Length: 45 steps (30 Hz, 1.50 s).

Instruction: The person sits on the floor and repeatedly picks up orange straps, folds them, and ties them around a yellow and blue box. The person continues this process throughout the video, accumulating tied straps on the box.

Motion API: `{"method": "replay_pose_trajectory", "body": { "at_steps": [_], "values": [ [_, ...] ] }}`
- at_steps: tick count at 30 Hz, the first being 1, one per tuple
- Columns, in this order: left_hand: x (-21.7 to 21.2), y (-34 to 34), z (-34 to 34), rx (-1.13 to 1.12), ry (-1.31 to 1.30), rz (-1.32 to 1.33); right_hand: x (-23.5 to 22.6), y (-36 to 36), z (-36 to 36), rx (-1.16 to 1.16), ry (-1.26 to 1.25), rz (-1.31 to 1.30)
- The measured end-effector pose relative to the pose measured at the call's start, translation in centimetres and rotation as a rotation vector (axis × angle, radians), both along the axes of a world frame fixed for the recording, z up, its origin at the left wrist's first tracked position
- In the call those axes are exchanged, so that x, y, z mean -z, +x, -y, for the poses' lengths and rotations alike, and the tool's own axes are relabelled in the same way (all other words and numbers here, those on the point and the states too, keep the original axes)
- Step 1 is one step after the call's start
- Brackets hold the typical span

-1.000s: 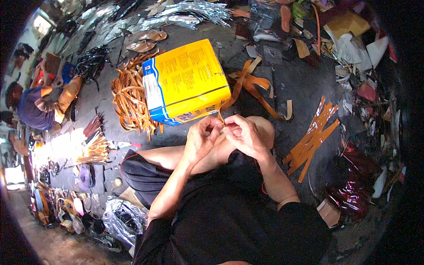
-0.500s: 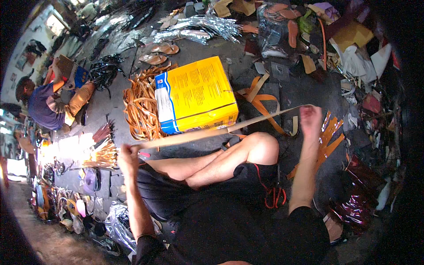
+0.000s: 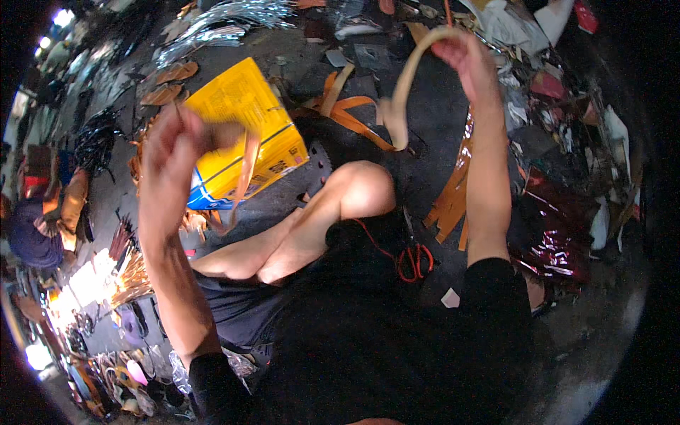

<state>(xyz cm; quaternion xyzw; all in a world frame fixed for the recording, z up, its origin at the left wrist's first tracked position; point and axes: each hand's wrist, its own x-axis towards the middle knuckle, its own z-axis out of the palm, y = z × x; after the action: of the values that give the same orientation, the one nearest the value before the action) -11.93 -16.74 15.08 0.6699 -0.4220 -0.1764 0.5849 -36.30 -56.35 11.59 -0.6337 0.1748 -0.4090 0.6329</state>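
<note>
My right hand (image 3: 467, 65) is raised at the upper right, its fingers closed on a tan strip (image 3: 404, 95) that arches over and hangs down to their left. My left hand (image 3: 170, 142), blurred by motion, is held up in front of the left side of a yellow and blue cardboard box (image 3: 244, 95). A glossy brown strip (image 3: 248, 166) dangles from it across the box face, curling at its lower end. Between the two strips I see no join. Orange and tan strips (image 3: 354, 120) lie on the floor right of the box.
Red-handled scissors (image 3: 413, 263) lie beside my folded legs. Flat orange strips (image 3: 448, 202) rest below my right hand, near glossy dark red sheeting (image 3: 556, 234). Sandals (image 3: 161, 94) and silvery strips (image 3: 234, 25) lie beyond the box. A co-worker (image 3: 39, 230) sits at the left.
The strip stretched taut between my hands is no longer so; a separate length hangs from each hand. Both hands have risen, and the view has shifted, moving the box leftward and bringing the scissors into sight.
</note>
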Motion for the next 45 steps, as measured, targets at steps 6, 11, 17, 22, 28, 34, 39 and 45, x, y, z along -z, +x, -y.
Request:
{"method": "replay_pose_trajectory", "body": {
  "at_steps": [6, 11, 17, 22, 28, 34, 39, 45],
  "values": [
    [-4.5, 1.3, 10.2, -0.008, -0.395, 0.019, -5.7, 2.7, -3.5, 0.093, -0.077, 0.372],
    [3.0, -0.4, 9.4, -0.157, 0.222, 0.688, 7.3, -2.7, -3.8, 0.258, -0.704, -0.526],
    [6.9, -3.4, 2.6, -0.123, 0.241, 0.057, 22.8, -13.6, -6.6, 0.389, -0.309, -1.148],
    [9.0, -5.0, 1.9, 0.0, 0.212, -0.115, 26.7, -19.9, -4.2, 0.924, -0.359, -1.204],
    [10.4, -6.3, 1.9, 0.082, 0.23, -0.157, 29.3, -20.9, -0.4, 1.015, -0.259, -1.507],
    [11.3, -6.3, 0.4, 0.065, 0.227, -0.194, 28.7, -21.2, 0.0, 0.9, -0.034, -1.36],
    [11.7, -6.6, -0.1, 0.046, 0.215, -0.213, 27.8, -21.1, -1.0, 1.227, -0.174, -1.294],
    [12.2, -6.4, -0.2, 0.064, 0.162, -0.235, 26.9, -22.2, -0.2, 1.082, -0.105, -1.47]
  ]
}}
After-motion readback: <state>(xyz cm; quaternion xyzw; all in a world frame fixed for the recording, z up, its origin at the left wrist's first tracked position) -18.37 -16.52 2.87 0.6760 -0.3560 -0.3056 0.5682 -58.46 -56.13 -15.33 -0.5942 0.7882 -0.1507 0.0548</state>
